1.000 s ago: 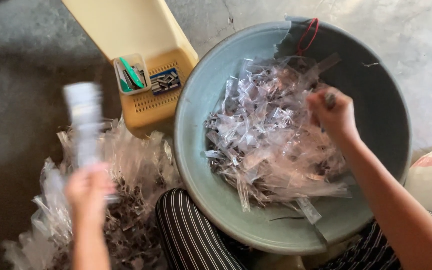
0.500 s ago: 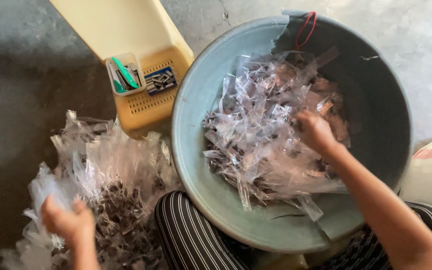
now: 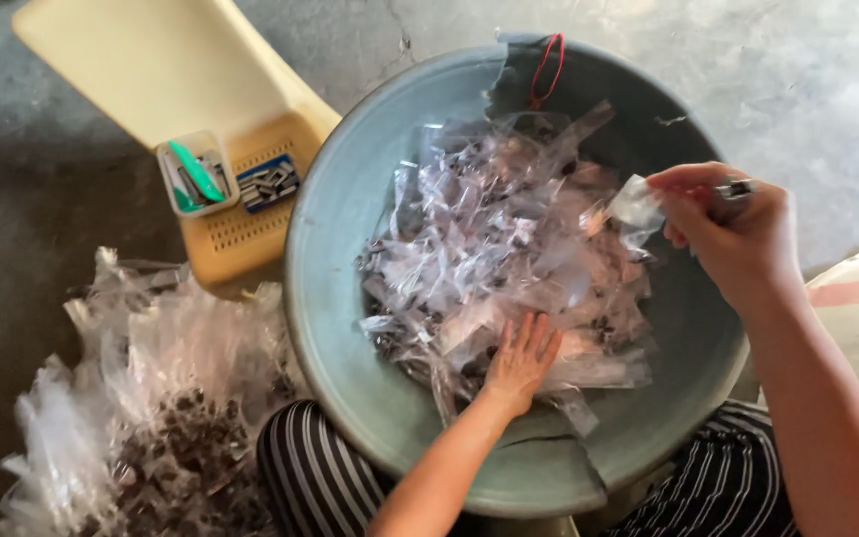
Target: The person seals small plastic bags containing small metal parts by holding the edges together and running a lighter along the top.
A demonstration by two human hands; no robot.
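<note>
Now the left hand (image 3: 521, 360) lies flat on the basin's bags (image 3: 489, 239), right hand (image 3: 733, 231) lifting one pinched.

yellow stool (image 3: 141, 60), small tray (image 3: 191, 174), floor (image 3: 797, 70)

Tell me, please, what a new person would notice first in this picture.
First, the big grey-blue basin in the middle, holding a heap of small clear plastic bags. The left hand rests flat on the heap, and the right hand lifts one bag at the right. Another pile of bags lies lower left.
</note>
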